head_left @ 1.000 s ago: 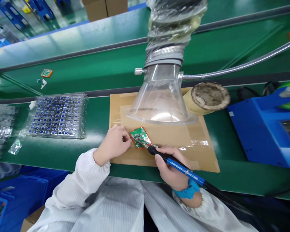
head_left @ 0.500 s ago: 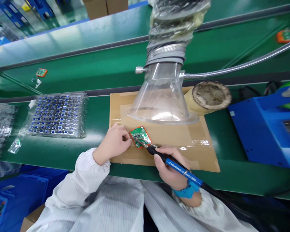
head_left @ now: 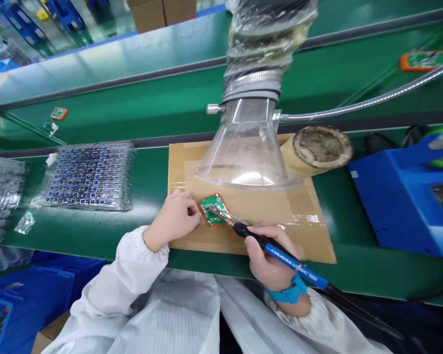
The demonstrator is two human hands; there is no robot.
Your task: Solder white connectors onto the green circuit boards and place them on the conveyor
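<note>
A green circuit board (head_left: 214, 210) with an orange edge lies on a flat sheet of cardboard (head_left: 302, 231). My right hand (head_left: 273, 255) is wrapped round a blue and black soldering iron (head_left: 280, 253), whose thin metal tip reaches over the board; whether it touches cannot be told. A second thin metal prong runs beside the tip. My left hand (head_left: 180, 214) is pinched closed at the board's left edge, and what its fingertips hold is too small to make out.
A clear fume hood (head_left: 243, 147) hangs over the cardboard. Behind it stands a crusted, cream-coloured round pot (head_left: 299, 157). A blue machine (head_left: 402, 196) sits at right, stacked clear trays (head_left: 88, 177) at left. Orange-edged boards (head_left: 424, 60) lie on the conveyor behind.
My right hand has drawn the soldering iron a little to the right, so its tip now lies nearer the board's middle. My left hand and the board have hardly moved.
</note>
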